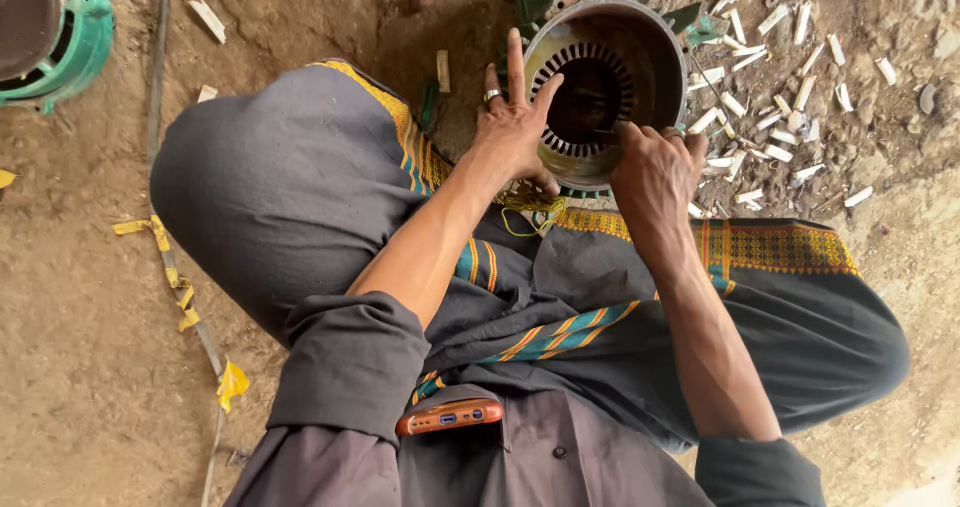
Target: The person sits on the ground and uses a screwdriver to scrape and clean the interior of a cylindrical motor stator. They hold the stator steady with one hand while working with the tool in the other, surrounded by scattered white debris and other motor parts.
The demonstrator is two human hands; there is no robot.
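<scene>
An orange phone [449, 416] pokes out of the chest pocket of the person's grey shirt, closest to the lens, with the dark grey trousers trimmed in yellow and teal spread across the crossed legs below it. Beyond the knees, a motor stator housing [598, 87] stands on the dirt floor [80, 367], tilted with its open mouth toward the person, its ring of slots visible around the dark bore. The left hand [513, 122] lies flat against the housing's near-left rim, fingers spread wide, a ring on one finger. The right hand [655, 167] is at the near-right rim with fingers curled together at the slots, seemingly pinching something thin there; what it is cannot be made out. A tangle of yellow-green wire [528, 205] lies just beneath the housing, by the left wrist. White slips of insulation [770, 127] are scattered over the floor to the right. A teal motor casing [55, 32] sits at the upper left, and yellow tape scraps [175, 287] lie along the left.
</scene>
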